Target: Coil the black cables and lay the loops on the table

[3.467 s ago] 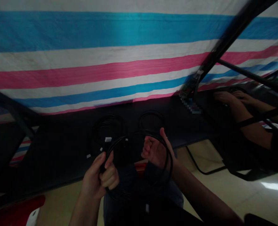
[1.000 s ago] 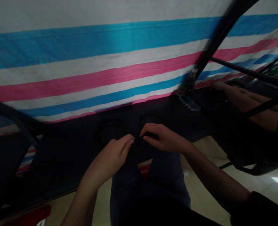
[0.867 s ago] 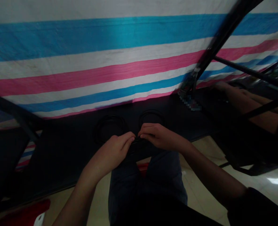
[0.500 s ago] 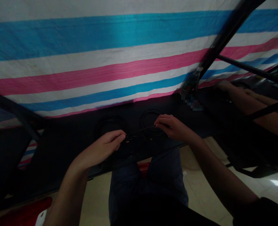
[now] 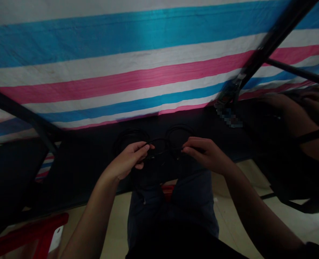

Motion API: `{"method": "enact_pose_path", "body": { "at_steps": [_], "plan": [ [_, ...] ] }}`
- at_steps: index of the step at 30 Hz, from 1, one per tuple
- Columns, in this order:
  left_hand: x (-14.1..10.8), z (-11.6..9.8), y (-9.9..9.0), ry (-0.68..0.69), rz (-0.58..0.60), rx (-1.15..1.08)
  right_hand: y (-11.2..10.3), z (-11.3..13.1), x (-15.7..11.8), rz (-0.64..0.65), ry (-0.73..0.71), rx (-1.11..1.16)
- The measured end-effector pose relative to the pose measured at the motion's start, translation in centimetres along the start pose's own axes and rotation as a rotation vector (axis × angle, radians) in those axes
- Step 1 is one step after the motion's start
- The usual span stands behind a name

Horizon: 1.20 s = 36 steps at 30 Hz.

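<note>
Evidently, both hands are engaged with a thin black cable (image 5: 162, 139) above the near part of a dark table (image 5: 81, 162). The left hand (image 5: 135, 156) pinches it between thumb and fingers, the remaining fingers loosely curled; the right hand (image 5: 208, 153) has thumb and fingertips closed on a section to the right. Between them the cable bows in a loop towards the far side. Beyond lie two dark coils, a left coil (image 5: 131, 130) and a right coil (image 5: 179, 125), side by side.

Risks, in my judgement: a slack pinch could let the loop spring open; a low sweep could snag the right coil, which appears close behind the cable; strands could cross and tangle.

Hard to make out: black cable on black surface in dim light, so its ends and full path cannot be traced. Fingers hide the exact grip points. A bottle-like object beside the post (image 5: 278, 43) is partly pixelated, and a co-worker's forearm (image 5: 301, 117) at the right is blurred and cut off.
</note>
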<state>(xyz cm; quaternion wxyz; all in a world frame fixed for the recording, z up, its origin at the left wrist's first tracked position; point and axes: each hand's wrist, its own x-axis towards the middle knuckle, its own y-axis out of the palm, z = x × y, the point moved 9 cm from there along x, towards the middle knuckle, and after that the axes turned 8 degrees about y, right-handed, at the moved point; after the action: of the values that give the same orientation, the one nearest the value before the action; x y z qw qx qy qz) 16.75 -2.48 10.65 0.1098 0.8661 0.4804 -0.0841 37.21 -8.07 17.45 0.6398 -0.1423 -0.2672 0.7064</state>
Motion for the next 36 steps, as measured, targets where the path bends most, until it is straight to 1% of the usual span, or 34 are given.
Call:
{"method": "enact_pose_path", "body": {
  "at_steps": [2, 3, 6, 7, 10, 13, 16, 18, 21, 22, 24, 26, 27, 28, 30, 32, 34, 36],
  "plan": [
    [-0.1, 0.4, -0.3, -0.003, -0.009, -0.052, 0.2, -0.4, -0.9, 0.12, 0.066, 0.03],
    [-0.1, 0.4, -0.6, 0.013, -0.022, -0.043, 0.4, -0.8, -1.5, 0.181, 0.109, 0.037],
    [-0.5, -0.4, -1.8, 0.096, -0.086, 0.038, 0.9, -2.2, -3.7, 0.345, 0.233, 0.038],
    [-0.8, -0.6, -2.0, 0.112, -0.097, 0.033, 1.1, -2.8, -4.6, 0.401, 0.27, 0.038],
    [-2.0, -0.9, -2.0, 0.098, -0.08, -0.105, 2.5, -4.3, -7.0, 0.571, 0.382, 0.037],
    [-3.1, -1.1, -2.0, 0.092, -0.105, -0.205, 4.9, -5.4, -9.2, 0.731, 0.494, 0.023],
    [-3.7, -1.5, -2.2, 0.122, -0.167, -0.225, 8.1, -6.1, -11.0, 0.877, 0.579, 0.042],
    [-3.9, -1.7, -2.4, 0.151, -0.206, -0.226, 10.2, -7.0, -12.2, 0.939, 0.627, 0.028],
    [-4.1, -2.1, -2.5, 0.172, -0.233, -0.232, 12.6, -9.0, -13.5, 0.979, 0.649, -0.049],
    [-4.3, -2.2, -2.5, 0.172, -0.231, -0.237, 13.3, -9.4, -13.6, 0.973, 0.637, -0.061],
    [-4.6, -2.4, -2.2, 0.166, -0.211, -0.235, 14.2, -9.8, -13.3, 0.91, 0.602, -0.052],
    [-5.0, -2.5, -1.7, 0.16, -0.189, -0.206, 14.5, -9.4, -12.2, 0.768, 0.564, 0.008],
    [-5.3, -2.4, -1.4, 0.16, -0.183, -0.184, 14.5, -9.0, -11.5, 0.684, 0.562, 0.073],
    [-5.6, -2.3, -1.2, 0.16, -0.176, -0.158, 14.6, -8.6, -11.0, 0.609, 0.58, 0.168],
    [-6.1, -1.8, -0.3, 0.153, -0.147, -0.102, 15.1, -7.7, -10.4, 0.5, 0.663, 0.451],
    [-6.8, -1.0, 0.7, 0.154, -0.112, -0.03, 16.3, -6.5, -10.1, 0.456, 0.747, 0.772],
    [-7.7, -0.3, 1.9, 0.176, -0.086, 0.069, 17.0, -5.3, -9.2, 0.381, 0.772, 1.023],
    [-8.6, 0.1, 2.9, 0.232, -0.074, 0.182, 16.8, -4.4, -7.7, 0.25, 0.748, 1.194]
  ]
}}
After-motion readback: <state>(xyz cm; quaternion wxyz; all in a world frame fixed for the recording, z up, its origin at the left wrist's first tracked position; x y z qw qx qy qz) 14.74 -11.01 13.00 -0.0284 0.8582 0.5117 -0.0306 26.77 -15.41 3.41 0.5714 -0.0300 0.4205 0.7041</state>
